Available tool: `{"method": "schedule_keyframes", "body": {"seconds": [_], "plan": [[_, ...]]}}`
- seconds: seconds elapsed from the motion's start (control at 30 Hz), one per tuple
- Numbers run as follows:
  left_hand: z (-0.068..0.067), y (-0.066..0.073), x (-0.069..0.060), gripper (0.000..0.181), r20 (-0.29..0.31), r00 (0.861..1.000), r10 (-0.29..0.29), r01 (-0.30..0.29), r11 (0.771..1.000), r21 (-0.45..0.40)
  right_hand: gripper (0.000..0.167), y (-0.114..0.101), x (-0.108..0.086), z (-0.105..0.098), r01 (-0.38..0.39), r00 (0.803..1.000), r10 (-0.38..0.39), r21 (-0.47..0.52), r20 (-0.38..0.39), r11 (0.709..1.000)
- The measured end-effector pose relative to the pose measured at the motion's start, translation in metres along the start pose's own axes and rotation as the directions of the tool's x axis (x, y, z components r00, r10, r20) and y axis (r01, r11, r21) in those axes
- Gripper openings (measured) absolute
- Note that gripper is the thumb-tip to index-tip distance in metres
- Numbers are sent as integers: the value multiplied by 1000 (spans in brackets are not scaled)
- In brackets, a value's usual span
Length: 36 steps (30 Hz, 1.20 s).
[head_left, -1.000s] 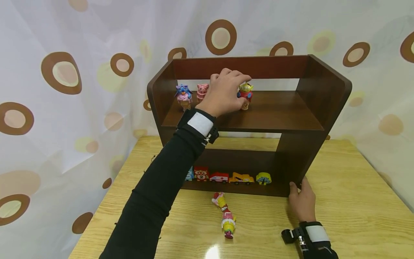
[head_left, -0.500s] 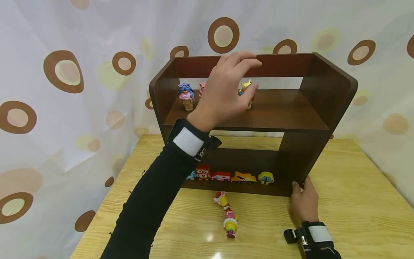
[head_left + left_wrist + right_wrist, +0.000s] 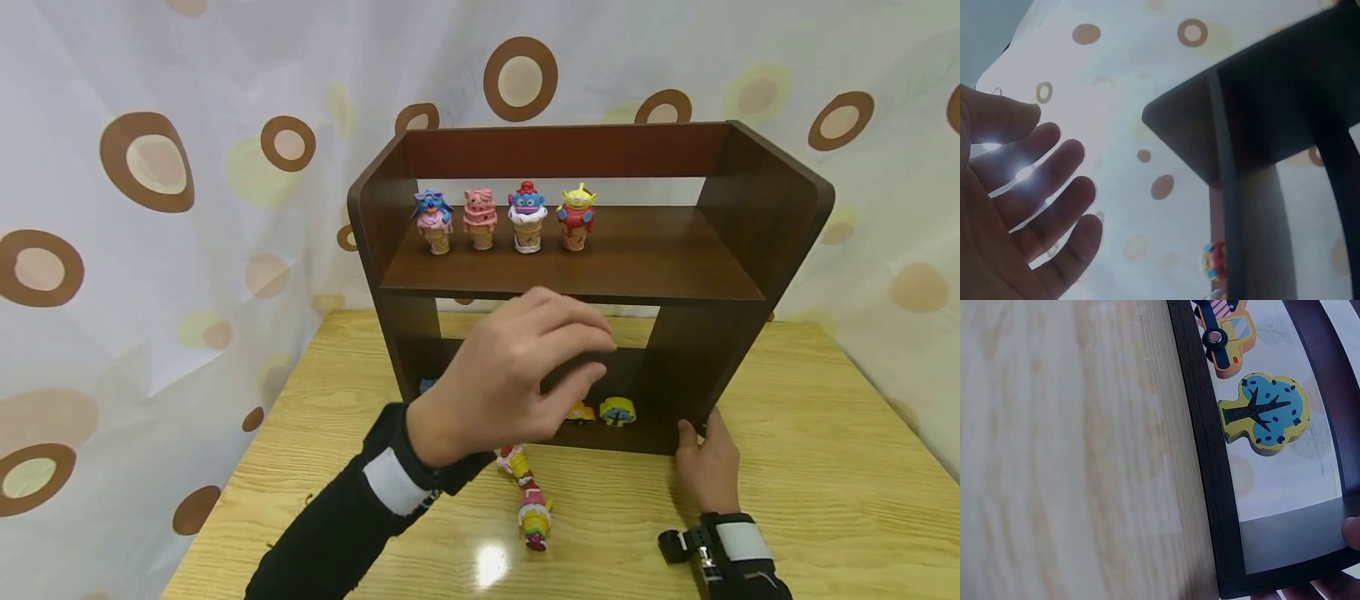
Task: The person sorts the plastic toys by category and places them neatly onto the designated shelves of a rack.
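Note:
My left hand (image 3: 510, 383) hovers before the lower shelf, fingers loosely bent with nothing between them; the left wrist view shows its fingers spread apart. With thumb inside and fingers outside, my right hand (image 3: 708, 471) grips the lower right side panel of the brown wooden shelf (image 3: 772, 208). Ice-cream-cone figurines stand upright in a row on the upper shelf: a blue one (image 3: 433, 221), a pink one (image 3: 480, 218), a blue one with a red hat (image 3: 527, 217) and a green-headed one (image 3: 577, 218). Below my left hand, colourful figurines (image 3: 535, 512) lie on the table, partly hidden.
On the lower shelf stand a toy tree (image 3: 1266, 412) and a yellow toy truck (image 3: 1229, 337); my left hand hides other toys there. The shelf stands on a light wooden table (image 3: 825, 467), before a white cloth with brown circles (image 3: 225, 83).
My left hand has let go of the green-headed figurine, lifted off it, and come down and back toward the lower shelf. My right hand stays on the side panel.

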State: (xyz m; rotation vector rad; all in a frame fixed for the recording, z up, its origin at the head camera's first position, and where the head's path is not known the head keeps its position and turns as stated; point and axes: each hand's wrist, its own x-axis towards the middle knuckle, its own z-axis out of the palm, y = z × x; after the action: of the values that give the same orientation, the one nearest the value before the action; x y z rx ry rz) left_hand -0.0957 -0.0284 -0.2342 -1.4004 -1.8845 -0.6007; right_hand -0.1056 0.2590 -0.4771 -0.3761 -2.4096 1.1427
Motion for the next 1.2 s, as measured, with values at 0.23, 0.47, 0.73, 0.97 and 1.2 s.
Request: {"method": "schedule_keyframes", "body": {"seconds": [0.23,0.47,0.73,0.97,1.2], "plan": [[24,13,-30,16,147,982,-117,125,991,-43,38,-1,0,0,-22,1000,22,3,19,1000],[65,20,-76,22,408,902,-141,128,990,59,41,1,3,-3,-44,998,44,0,44,999],[100,25,-142,35,680,714,-166,60,982,177,41,0,3,1,-29,999,29,-14,22,999],[114,29,-170,23,681,718,-142,6,980,197,40,1,2,1,20,1000,-20,-10,-4,1000],[118,28,-179,23,683,695,-226,138,974,182,39,3,1,2,17,1000,-17,-3,-6,1000]]}}
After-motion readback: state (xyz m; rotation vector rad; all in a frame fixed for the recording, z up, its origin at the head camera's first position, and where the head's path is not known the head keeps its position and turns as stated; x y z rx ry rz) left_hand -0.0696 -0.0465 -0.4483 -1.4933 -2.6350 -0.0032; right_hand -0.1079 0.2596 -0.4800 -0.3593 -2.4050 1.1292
